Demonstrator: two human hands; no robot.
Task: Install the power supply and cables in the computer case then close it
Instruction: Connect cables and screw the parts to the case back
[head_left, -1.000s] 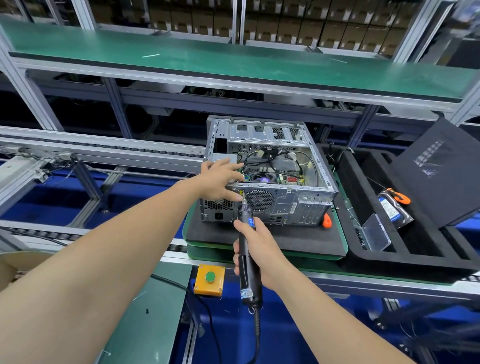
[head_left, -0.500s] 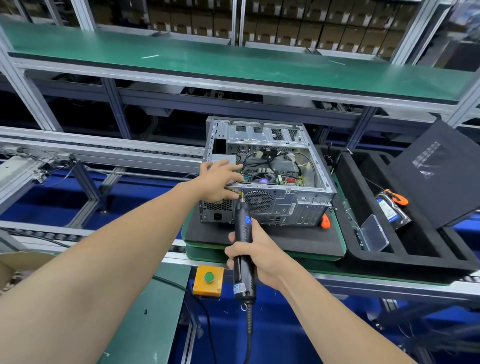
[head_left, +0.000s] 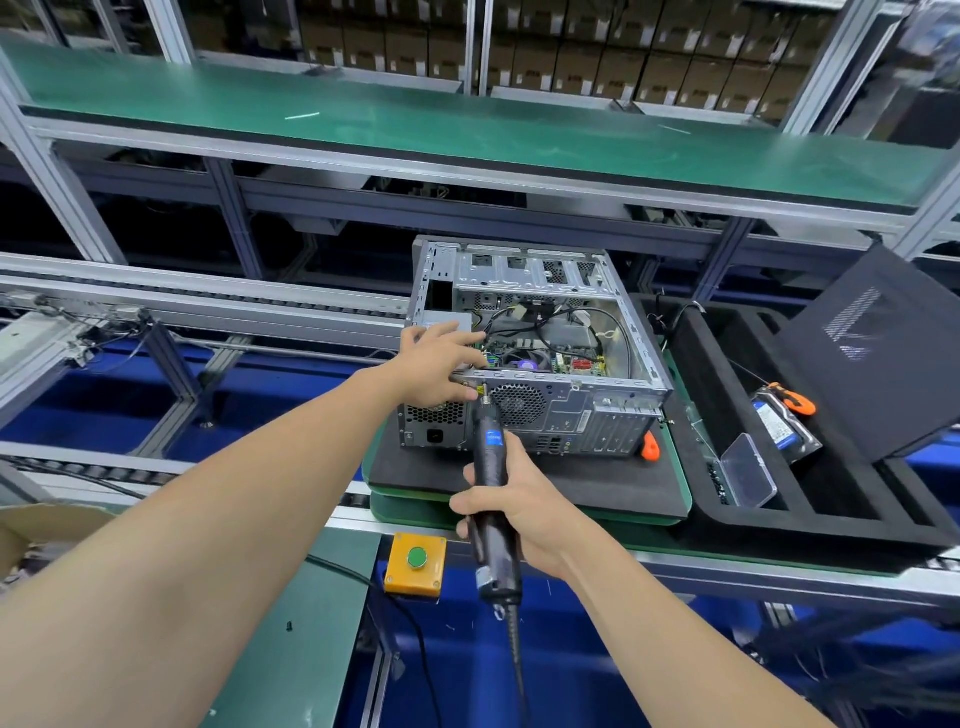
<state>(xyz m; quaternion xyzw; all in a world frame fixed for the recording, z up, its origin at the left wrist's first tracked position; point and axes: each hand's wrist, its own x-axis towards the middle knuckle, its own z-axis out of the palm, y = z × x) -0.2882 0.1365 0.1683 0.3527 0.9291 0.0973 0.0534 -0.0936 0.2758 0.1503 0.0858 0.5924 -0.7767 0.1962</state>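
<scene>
Your left hand (head_left: 436, 364) presses flat-fingered on the computer case (head_left: 613, 410), seemingly to steady it, while your right hand (head_left: 514, 512) grips the electric screwdriver (head_left: 491, 467) against its rear panel.

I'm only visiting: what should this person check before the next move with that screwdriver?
1. Tip of screwdriver at case rear, beside the fan grille: ok.
2. Tip seated in a screw: cannot tell.
3. Firm hold by right hand on screwdriver: ok.
4. Steadying by left hand on case top: ok.
5. Case flat on mat: ok.
6. Case closed: not ok, black panel leans in the tray.
</scene>
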